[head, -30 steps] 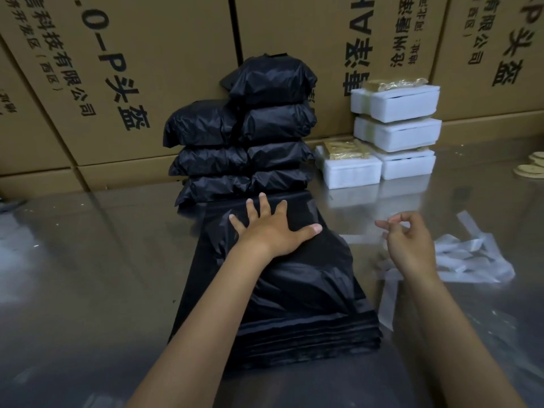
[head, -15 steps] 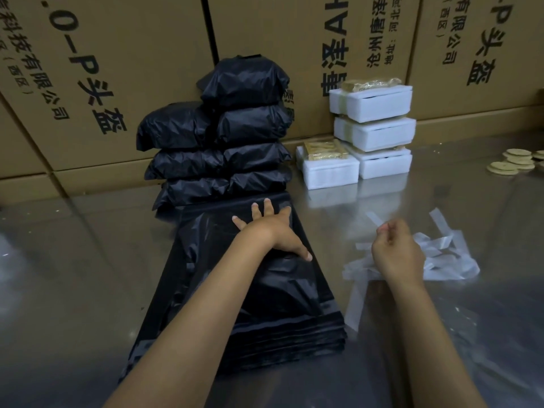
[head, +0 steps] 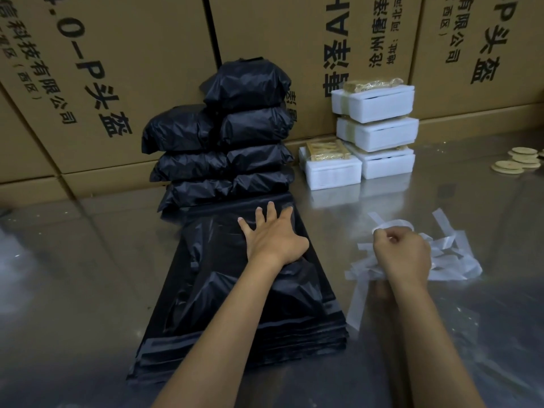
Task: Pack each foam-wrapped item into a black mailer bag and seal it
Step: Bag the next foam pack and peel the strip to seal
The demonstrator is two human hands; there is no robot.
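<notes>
Bare steel tabletop [head: 88, 260] lies open at left. Stacked filled black mailer bags [head: 229, 148] and white foam boxes [head: 374, 128] block the back; loose white strips [head: 450, 254] clutter the right.

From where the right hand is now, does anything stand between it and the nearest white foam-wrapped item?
Nothing visible does. The right hand is over the loose white paper strips, and only bare shiny metal table lies between it and the small white foam-wrapped item.
</notes>
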